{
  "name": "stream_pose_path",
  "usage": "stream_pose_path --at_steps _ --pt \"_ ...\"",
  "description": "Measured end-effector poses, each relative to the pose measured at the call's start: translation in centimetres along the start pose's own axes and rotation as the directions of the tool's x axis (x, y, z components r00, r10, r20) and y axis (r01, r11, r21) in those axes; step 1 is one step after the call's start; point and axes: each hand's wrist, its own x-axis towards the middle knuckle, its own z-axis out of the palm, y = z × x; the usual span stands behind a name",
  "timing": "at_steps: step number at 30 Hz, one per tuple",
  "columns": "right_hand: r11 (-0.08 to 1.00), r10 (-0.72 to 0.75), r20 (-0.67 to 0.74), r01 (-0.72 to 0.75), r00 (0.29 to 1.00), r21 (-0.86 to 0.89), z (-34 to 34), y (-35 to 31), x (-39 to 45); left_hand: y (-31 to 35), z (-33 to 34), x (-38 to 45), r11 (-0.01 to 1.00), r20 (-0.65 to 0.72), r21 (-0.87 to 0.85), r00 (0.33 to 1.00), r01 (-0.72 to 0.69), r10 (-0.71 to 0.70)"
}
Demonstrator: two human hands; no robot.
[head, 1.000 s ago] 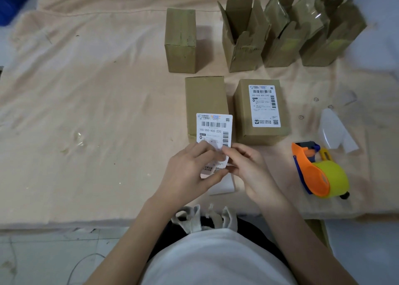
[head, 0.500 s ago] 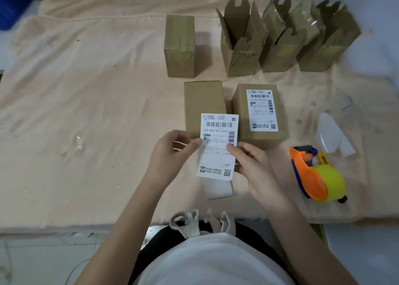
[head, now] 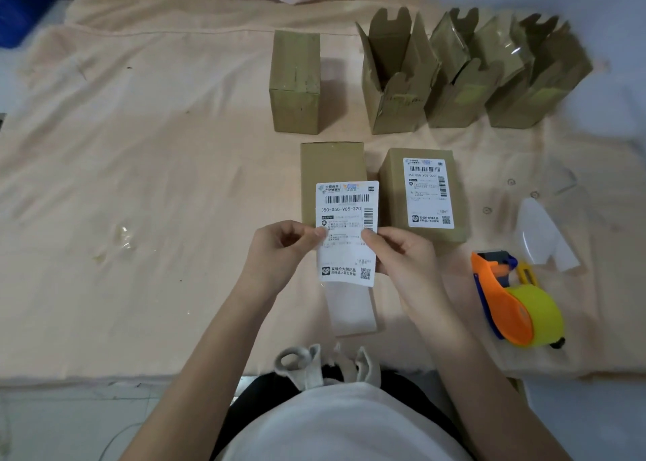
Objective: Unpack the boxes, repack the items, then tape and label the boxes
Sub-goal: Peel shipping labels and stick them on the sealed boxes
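**Two hands hold a shipping label above a plain box**

Head camera, looking down at a table draped in a peach cloth. The near edge of the cloth runs across the lower part of the view, just in front of the person's white shirt. The whole left half of the cloth is open, flat room; the boxes and tools crowd the centre and right.

The left hand pinches the left edge of a white shipping label between thumb and fingers; the right hand pinches its right edge the same way. The label is held upright-facing, barcode at the far end, overlapping the near part of a plain box. A strip of white backing paper lies below the label, near the table edge.

Boxes, counted: six. One plain box under the label; one labelled box just right of it; one closed box standing farther back; three open boxes in a row at far right, flaps up, touching each other.

One orange and yellow tape dispenser lies near right. One yellow utility knife sits just behind it, mostly hidden. Translucent backing sheets lie beyond; their number is unclear.

The label's small print is unreadable, and the far-right boxes are blurred.
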Motion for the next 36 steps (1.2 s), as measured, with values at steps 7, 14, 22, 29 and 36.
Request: stream_pose_path --at_steps 7,14,22,29,36 --pt "0.995 -0.079 -0.108 0.071 0.991 -0.076 0.5 -0.7 2.5 1.0 0.5 2.6 1.000 0.008 0.004 1.000 0.000 0.000" --pt "0.982 -0.129 -0.162 0.104 0.978 -0.160 0.6 -1.6 6.2 1.2 0.8 6.0 0.996 -0.051 0.063 0.997 0.059 -0.056" --pt "0.954 -0.072 -0.072 0.047 0.995 -0.295 0.8 -1.5 10.0 0.7 0.3 10.0 0.982 -0.133 0.152 0.987 0.111 -0.091" --pt "0.930 -0.056 -0.072 0.026 0.996 -0.367 1.2 -0.5 12.1 0.2 0.6 11.8 0.952 -0.178 0.283 0.982 0.115 -0.066" --pt "0.921 -0.057 -0.096 0.016 0.994 -0.389 1.0 0.1 12.9 -0.5 0.7 12.4 0.953 -0.176 0.281 0.983 0.109 -0.061"
